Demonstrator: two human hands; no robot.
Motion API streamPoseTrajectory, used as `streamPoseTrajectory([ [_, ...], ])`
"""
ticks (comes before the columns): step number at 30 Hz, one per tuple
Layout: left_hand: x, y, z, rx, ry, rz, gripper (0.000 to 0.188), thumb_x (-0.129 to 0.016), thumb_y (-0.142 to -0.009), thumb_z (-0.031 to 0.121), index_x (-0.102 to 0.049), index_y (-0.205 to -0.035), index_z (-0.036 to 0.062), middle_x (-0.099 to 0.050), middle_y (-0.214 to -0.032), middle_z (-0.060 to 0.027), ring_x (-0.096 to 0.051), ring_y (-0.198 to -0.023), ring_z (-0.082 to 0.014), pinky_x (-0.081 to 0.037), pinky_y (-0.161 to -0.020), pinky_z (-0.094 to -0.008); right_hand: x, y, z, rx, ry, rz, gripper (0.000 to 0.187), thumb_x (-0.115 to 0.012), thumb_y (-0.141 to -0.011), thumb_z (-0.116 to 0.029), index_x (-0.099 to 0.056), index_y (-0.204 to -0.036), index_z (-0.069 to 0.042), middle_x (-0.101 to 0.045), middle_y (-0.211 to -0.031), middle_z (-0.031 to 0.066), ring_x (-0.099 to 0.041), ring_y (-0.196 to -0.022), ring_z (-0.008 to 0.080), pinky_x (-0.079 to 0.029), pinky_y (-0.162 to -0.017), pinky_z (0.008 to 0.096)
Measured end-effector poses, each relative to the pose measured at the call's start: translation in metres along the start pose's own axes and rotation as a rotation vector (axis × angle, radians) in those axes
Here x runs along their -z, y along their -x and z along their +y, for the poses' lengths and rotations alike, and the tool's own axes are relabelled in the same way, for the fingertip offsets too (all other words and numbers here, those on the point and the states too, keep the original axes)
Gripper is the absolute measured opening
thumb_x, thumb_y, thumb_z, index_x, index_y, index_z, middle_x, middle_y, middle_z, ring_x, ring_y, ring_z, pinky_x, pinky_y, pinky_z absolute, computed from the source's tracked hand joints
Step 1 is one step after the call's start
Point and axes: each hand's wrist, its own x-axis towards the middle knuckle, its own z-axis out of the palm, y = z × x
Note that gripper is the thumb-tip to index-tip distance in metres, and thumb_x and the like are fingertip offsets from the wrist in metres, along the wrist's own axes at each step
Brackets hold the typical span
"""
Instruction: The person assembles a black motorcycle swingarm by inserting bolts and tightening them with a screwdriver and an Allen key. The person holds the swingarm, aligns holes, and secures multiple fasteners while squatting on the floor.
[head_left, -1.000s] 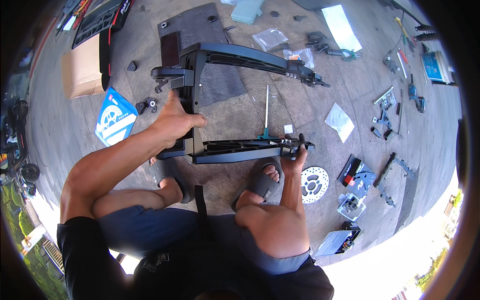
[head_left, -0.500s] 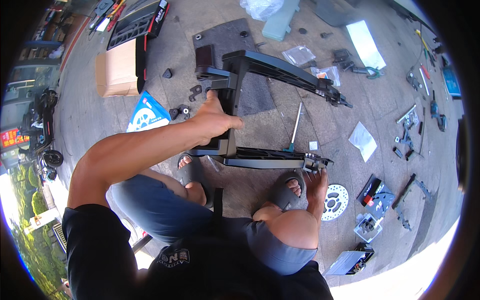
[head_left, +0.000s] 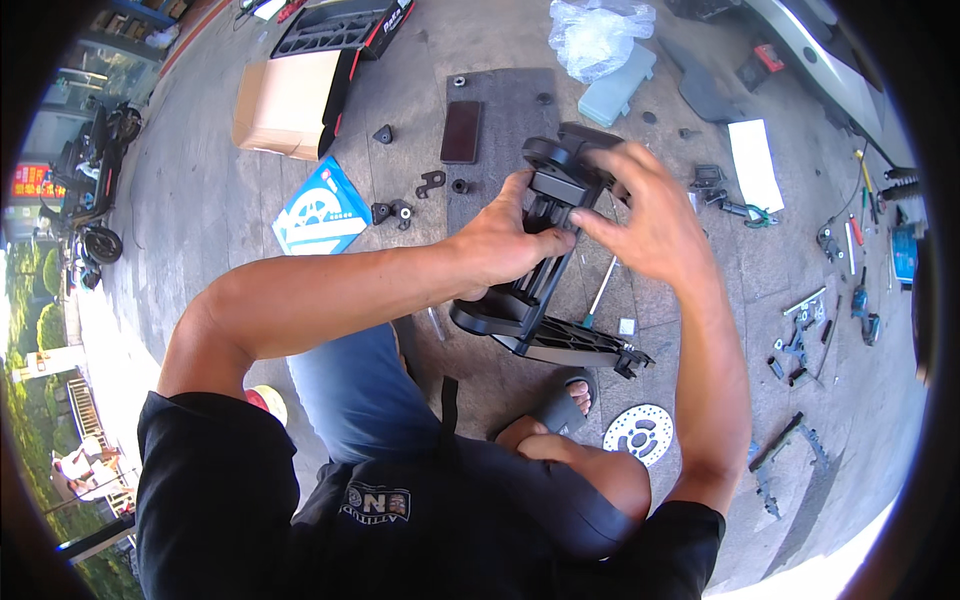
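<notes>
A black metal swingarm (head_left: 560, 192), two long arms joined by a crosspiece, is held tilted above the ground in front of me. My left hand (head_left: 508, 238) is closed round the left side of its crosspiece, thumb on top. At the far end, my right hand (head_left: 645, 215) grips the other side, its fingers slightly blurred. One arm of the swingarm points toward my right foot; the other is mostly hidden behind my right hand. Beyond the swingarm lies a dark grey mat (head_left: 505, 95) with a dark rectangular flat object (head_left: 461, 132) on it.
A perforated brake disc (head_left: 638, 435) lies by my right foot. To the left are an open cardboard box (head_left: 285, 105), a blue-and-white packet (head_left: 322, 210) and small black brackets (head_left: 430, 184). Rightward lie a white sheet (head_left: 755, 165), loose metal parts (head_left: 797, 345) and tools.
My right hand has gone from the swingarm's near arm end up to its far crosspiece end. The swingarm has turned and tilted, and my view has shifted.
</notes>
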Motion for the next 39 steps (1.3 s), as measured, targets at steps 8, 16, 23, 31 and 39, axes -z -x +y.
streamPoseTrajectory([
  [8,-0.004,-0.004,-0.002,-0.031,0.257,-0.032,0.08,-0.062,-0.092,0.018,-0.012,-0.152,0.0028,-0.055,-0.128,-0.0195,-0.055,-0.114,-0.0238,-0.044,-0.097,-0.0328,0.004,-0.033,-0.009,-0.073,0.143,-0.119,0.043,-0.076,-0.074,-0.031,-0.067,-0.099,0.003,-0.065,-0.09,0.0229,-0.062,-0.089,0.0404,-0.049,-0.075,0.0459],
  [16,0.002,0.006,0.016,0.08,0.419,-0.155,0.07,-0.057,-0.091,0.011,-0.021,-0.151,0.0056,-0.058,-0.123,-0.0166,-0.057,-0.111,-0.0215,-0.05,-0.091,-0.0356,-0.006,-0.024,0.004,-0.031,0.246,0.255,0.04,-0.077,-0.076,-0.031,-0.069,-0.101,0.0,-0.066,-0.09,0.0138,-0.065,-0.078,0.0325,-0.051,-0.068,0.0392],
  [23,0.006,-0.001,0.022,0.185,0.484,-0.082,0.044,-0.054,-0.095,0.028,-0.05,-0.134,0.0072,-0.061,-0.112,-0.0091,-0.059,-0.095,-0.019,-0.045,-0.086,-0.0388,-0.012,-0.03,0.012,0.007,0.163,0.311,0.039,-0.08,-0.074,-0.028,-0.069,-0.1,-0.002,-0.064,-0.086,0.0096,-0.06,-0.068,0.0223,-0.048,-0.062,0.0326],
  [31,0.008,-0.018,0.021,0.25,0.537,-0.064,0.038,-0.053,-0.094,0.034,-0.057,-0.119,0.0051,-0.062,-0.102,-0.0081,-0.058,-0.091,-0.0194,-0.044,-0.086,-0.0362,-0.012,-0.027,0.022,0.001,-0.035,0.257,0.032,-0.077,-0.078,-0.02,-0.068,-0.102,-0.002,-0.063,-0.085,0.0089,-0.061,-0.072,0.0194,-0.049,-0.063,0.0302],
  [39,0.006,-0.036,0.007,0.128,0.6,-0.019,0.062,-0.057,-0.093,0.046,-0.049,-0.13,-0.0038,-0.057,-0.125,-0.0174,-0.056,-0.109,-0.0245,-0.045,-0.097,-0.0432,-0.026,-0.022,0.036,0.025,-0.205,0.376,0.02,-0.07,-0.087,-0.012,-0.067,-0.104,-0.002,-0.062,-0.084,0.0025,-0.05,-0.062,0.0079,-0.042,-0.057,0.0217],
])
